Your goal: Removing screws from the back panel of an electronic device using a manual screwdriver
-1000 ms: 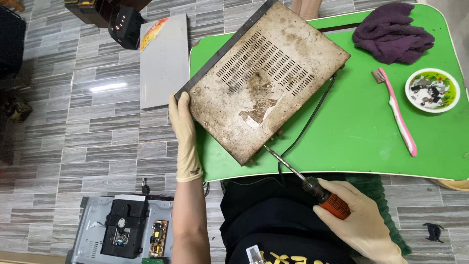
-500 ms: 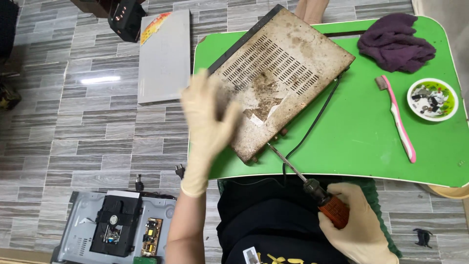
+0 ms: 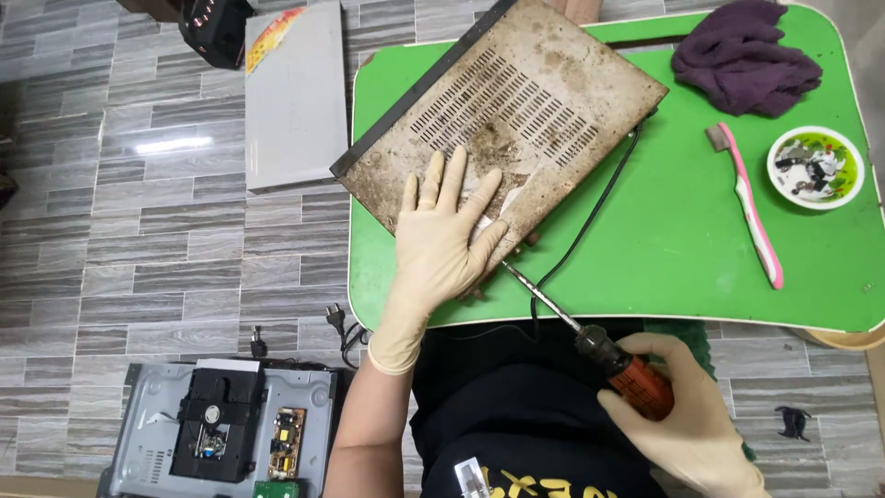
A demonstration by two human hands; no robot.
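Since half a second ago, my left hand (image 3: 445, 235) has settled flat, fingers spread, on the rusty metal cover (image 3: 502, 129). My right hand (image 3: 687, 415) grips the screwdriver (image 3: 590, 341), its shaft pointing toward ten o'clock at the cover's near edge.

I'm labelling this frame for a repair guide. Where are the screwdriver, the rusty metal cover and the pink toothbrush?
screwdriver (image 3: 636, 380): head view, on its orange handle in the right hand.
rusty metal cover (image 3: 544, 101): head view, on its slotted upper face.
pink toothbrush (image 3: 754, 221): head view, mid-handle.

Left hand (image 3: 444, 237) now flat atop casing (image 3: 502, 124)
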